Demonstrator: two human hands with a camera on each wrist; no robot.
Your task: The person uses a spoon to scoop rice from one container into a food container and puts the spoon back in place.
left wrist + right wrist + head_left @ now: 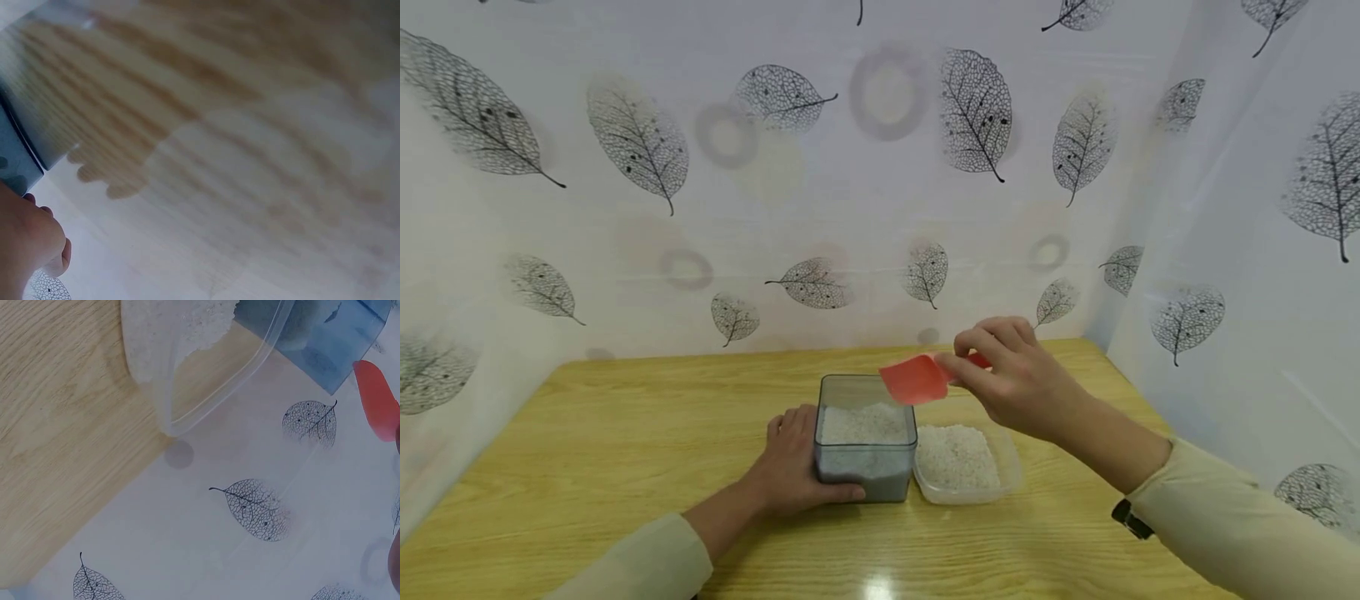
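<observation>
My right hand (1018,379) pinches the handle of a red scoop (916,379) between thumb and fingers. The scoop's blade overlaps the right rear rim of a grey see-through square container (867,477) in the head view, and also shows at the right edge of the right wrist view (377,403). White rice (865,423) partly fills that container. My left hand (793,467) holds the container at its left side, thumb across the front wall. Touching or close beside it on the right stands a low clear plastic tub (1011,458) with more rice (958,457) in it.
Both vessels stand on a yellow wood-grain table (647,450). A white leaf-print sheet (820,192) hangs behind the table and along both sides. A dark band (1131,518) shows at my right sleeve (1217,500).
</observation>
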